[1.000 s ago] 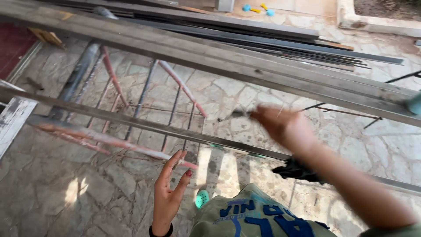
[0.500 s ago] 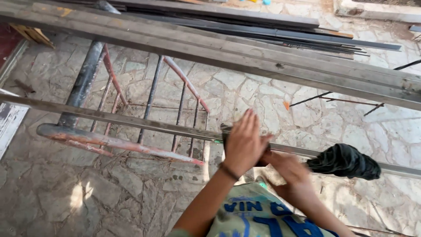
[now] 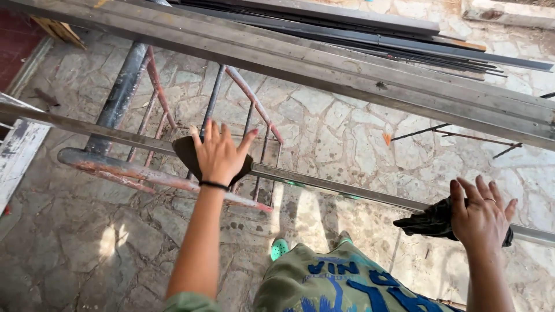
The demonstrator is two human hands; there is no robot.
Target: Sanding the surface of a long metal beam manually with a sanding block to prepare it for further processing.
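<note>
A long thin metal bar (image 3: 347, 190) runs across the view from left to lower right. My left hand (image 3: 219, 153) lies flat on it with fingers spread, pressing a dark brown abrasive pad (image 3: 184, 151) against the bar where it crosses a rusty stand. My right hand (image 3: 480, 214) rests farther right on the same bar, palm down on a crumpled dark cloth (image 3: 428, 222) draped over it. Part of each thing is hidden under the palm that covers it.
A wider grey steel beam (image 3: 347, 75) spans the view above the bar. Behind it lies a stack of dark metal strips (image 3: 376, 34). A red-rusted tube stand (image 3: 144, 176) holds both up. Below are stone paving (image 3: 358, 127), a white plank (image 3: 17, 150) and my green shoe (image 3: 279, 249).
Both hands were together at the middle of the bar. My left hand has slid left with the pad, and my right hand has moved right onto the cloth.
</note>
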